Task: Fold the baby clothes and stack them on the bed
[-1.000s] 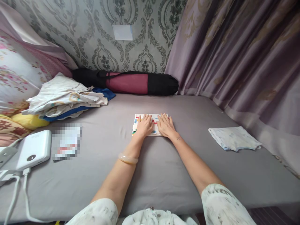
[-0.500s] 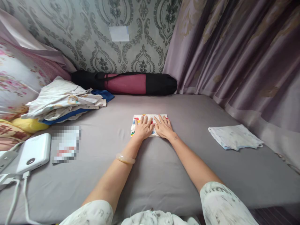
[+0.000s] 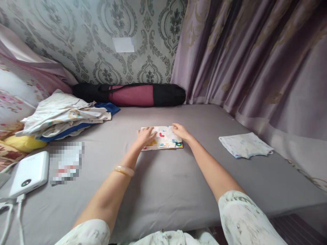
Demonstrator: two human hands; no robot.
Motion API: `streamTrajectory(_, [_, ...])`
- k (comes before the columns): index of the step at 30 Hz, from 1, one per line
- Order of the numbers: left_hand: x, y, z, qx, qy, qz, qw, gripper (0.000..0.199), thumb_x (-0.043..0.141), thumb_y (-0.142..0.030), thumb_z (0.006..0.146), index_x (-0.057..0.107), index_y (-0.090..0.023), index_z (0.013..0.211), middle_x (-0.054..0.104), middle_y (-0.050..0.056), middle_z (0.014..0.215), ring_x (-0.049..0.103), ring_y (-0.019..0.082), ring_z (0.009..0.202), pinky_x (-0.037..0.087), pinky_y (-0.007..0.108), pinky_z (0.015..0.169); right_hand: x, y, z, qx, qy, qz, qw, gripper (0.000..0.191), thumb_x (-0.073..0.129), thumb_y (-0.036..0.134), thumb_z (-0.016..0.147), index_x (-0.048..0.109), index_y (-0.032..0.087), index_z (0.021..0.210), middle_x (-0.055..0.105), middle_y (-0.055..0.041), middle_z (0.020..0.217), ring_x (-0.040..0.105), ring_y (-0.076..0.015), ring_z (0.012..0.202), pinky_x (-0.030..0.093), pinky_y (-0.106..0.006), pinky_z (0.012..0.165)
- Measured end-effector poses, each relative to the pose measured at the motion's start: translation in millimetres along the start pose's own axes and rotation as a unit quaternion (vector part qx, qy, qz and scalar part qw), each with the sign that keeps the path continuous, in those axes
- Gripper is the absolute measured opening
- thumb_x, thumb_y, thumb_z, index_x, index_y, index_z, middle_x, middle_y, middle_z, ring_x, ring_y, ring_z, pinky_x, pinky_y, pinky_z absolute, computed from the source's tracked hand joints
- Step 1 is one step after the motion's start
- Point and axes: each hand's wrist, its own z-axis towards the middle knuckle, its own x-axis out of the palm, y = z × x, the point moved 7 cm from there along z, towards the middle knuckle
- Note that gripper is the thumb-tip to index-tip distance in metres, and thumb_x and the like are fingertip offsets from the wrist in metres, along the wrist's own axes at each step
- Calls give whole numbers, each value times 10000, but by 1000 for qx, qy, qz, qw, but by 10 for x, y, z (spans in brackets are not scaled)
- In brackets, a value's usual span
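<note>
A small folded cloth [image 3: 166, 134], white with red, blue, yellow and green prints, lies on the grey sheet in front of me. Its layers show along the near edge, with a green ring print at the right corner. My left hand [image 3: 146, 136] is bent over the cloth's left end, fingers curled at its far edge and thumb on top; its fingers are slightly blurred. At the far right corner, my right hand [image 3: 180, 131] pinches the cloth's edge with fingers closed. The fingertips under the edge are hidden.
Rumpled clothes [image 3: 63, 110] are piled at the left, near a white power bank [image 3: 30, 173] with cables and a blurred-out packet [image 3: 67, 163]. A folded pale garment [image 3: 245, 144] lies at the right. A black and maroon roll bag [image 3: 131, 95] lies along the wall.
Both hands lay flat on the cloth; now they have moved apart to its left end and far right corner, fingers curled. More of the print shows. The view has shifted a little.
</note>
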Motion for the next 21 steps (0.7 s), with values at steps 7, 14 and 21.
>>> streamTrajectory(7, [-327, 654, -143, -197, -86, 11, 977, 270, 636, -451, 738, 641, -199, 642, 717, 188, 901, 561, 423, 1084, 358, 555, 943, -170, -381, -169, 159, -37, -88, 983, 378, 531, 443, 893, 763, 151, 961, 694, -156, 1120, 637, -272, 1068, 473, -302, 826])
streamTrajectory(14, [-244, 628, -122, -277, 47, 6, 960, 211, 681, -366, 707, 717, -204, 837, 742, 136, 972, 616, 358, 1092, 356, 434, 956, -28, -260, -134, 211, -18, -102, 972, 495, 639, 411, 821, 650, 149, 1240, 522, -183, 1384, 481, -296, 1289, 387, -382, 1031])
streamTrajectory(21, [-242, 674, -68, -249, 12, -47, 967, 150, 702, -324, 647, 693, -195, 724, 706, 76, 728, 662, 305, 851, 417, 383, 796, -44, -305, -77, 227, 9, 42, 973, 205, 735, 290, 727, 726, 181, 900, 718, -88, 989, 649, -234, 999, 477, -260, 771])
